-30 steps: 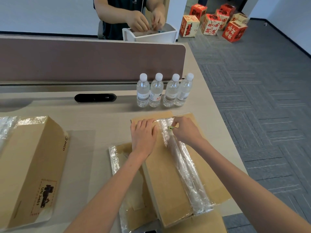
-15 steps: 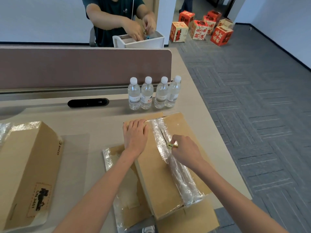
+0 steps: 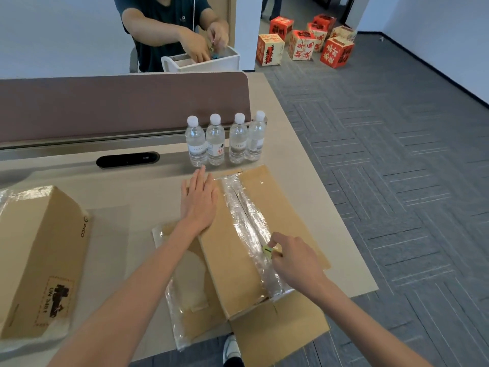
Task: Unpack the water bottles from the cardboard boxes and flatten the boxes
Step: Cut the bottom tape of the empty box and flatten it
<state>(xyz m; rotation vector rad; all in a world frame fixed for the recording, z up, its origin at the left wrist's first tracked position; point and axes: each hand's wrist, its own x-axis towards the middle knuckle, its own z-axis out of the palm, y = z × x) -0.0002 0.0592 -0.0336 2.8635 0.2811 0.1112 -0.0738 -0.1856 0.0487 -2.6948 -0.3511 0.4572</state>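
On the worktop [image 3: 148,186]: cardboard box [image 3: 232,260], taped seam [image 3: 246,215] facing up, with four water bottles [image 3: 225,141] upright in a row just behind it. Left hand [image 3: 198,202] lies flat with straight fingers on the box's far left top. Right hand [image 3: 293,258] pinches a small yellow-green cutter [image 3: 268,251] at the seam.

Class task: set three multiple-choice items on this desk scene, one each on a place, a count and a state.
1. Where do the water bottles stand? A on the floor; B on the desk by the divider; C on a chair.
2. How many bottles? A two; B four; C six.
3. The left hand is: A flat on the box; B holding a bottle; C off the desk.
Answers: B, they line up before the divider; B, four stand in the row; A, straight fingers lie on its top.
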